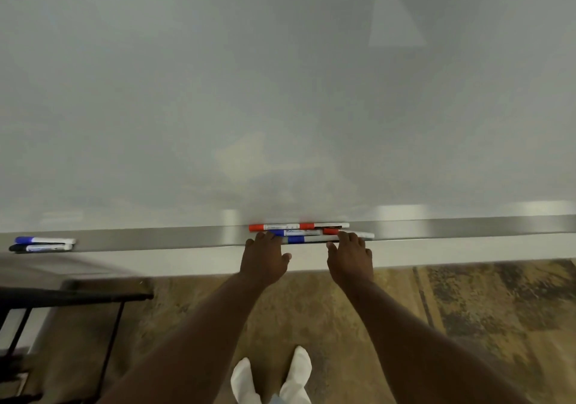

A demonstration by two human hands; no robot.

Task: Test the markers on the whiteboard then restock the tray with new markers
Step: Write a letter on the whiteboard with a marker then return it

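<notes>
My left hand point(263, 255) and right hand point(350, 258) rest spread, apparently gripping nothing, fingertips on the clustered markers point(299, 233) in the tray point(156, 238).

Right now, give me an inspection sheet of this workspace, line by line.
Surface: whiteboard shows no marks; metal tray runs along its bottom edge.
Job's things: cluster of red- and blue-capped markers lies in the tray's middle; a blue-capped marker and a black-capped marker lie at the tray's left end.
Clutter: nothing seen.
Grippers: left hand and right hand rest fingertips on the cluster, fingers spread, no closed grip on any marker.
Cables: nothing seen.
Surroundings: dark chair frame lower left; mottled brown floor; white footwear below.
</notes>
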